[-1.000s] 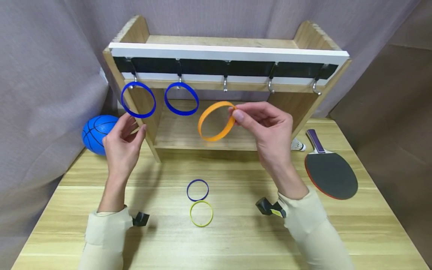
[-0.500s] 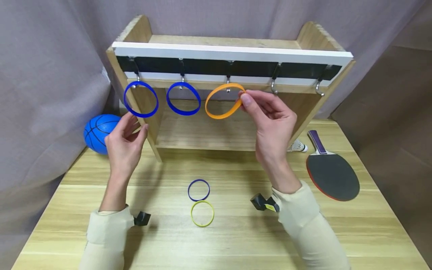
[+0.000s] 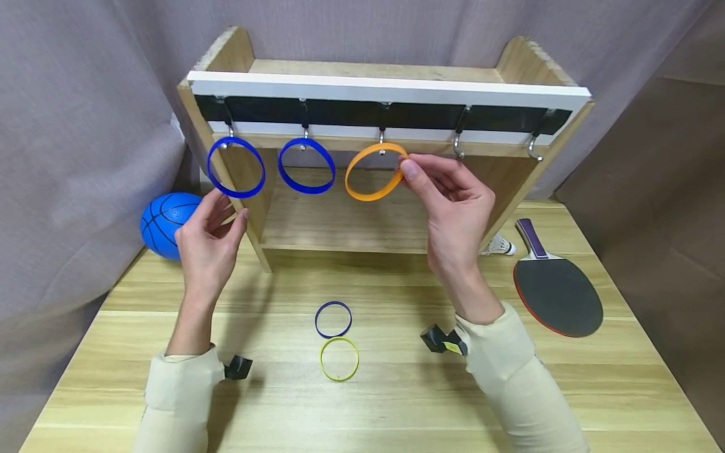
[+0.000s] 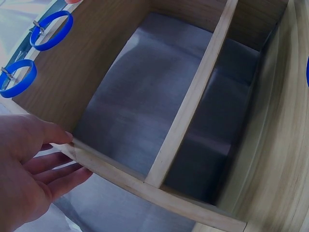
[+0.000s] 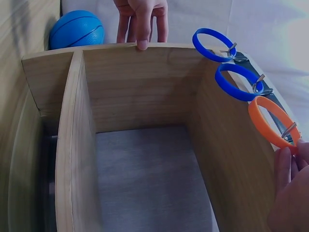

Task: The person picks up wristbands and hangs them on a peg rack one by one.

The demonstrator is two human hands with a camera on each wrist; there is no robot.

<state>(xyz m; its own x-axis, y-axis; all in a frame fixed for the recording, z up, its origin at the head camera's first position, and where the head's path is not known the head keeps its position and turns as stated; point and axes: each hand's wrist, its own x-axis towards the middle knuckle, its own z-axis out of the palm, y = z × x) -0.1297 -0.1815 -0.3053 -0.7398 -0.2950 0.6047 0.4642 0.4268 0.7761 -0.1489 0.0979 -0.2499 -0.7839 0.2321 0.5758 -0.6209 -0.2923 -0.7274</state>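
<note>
In the head view, the right hand [image 3: 460, 204] pinched the orange band [image 3: 368, 198] by its right edge, its loop around the end of the rack's [image 3: 340, 244] middle hook [image 3: 382, 137], with a narrow gap to the inner blue band [image 3: 308, 189]. A yellow band [image 3: 338, 379] lay well forward of the rack's lower edge. In the left wrist view, the left hand [image 4: 19, 174] gripped the side panel's [image 4: 120, 176] edge between thumb and fingers. In the right wrist view, open compartment room separated the orange band from the dividing board [image 5: 66, 145].

Greyish-mauve curtain [image 3: 368, 31] behind, brownish fabric [image 3: 668, 189] at right; pale wood-grain tabletop [image 3: 408, 409].
</note>
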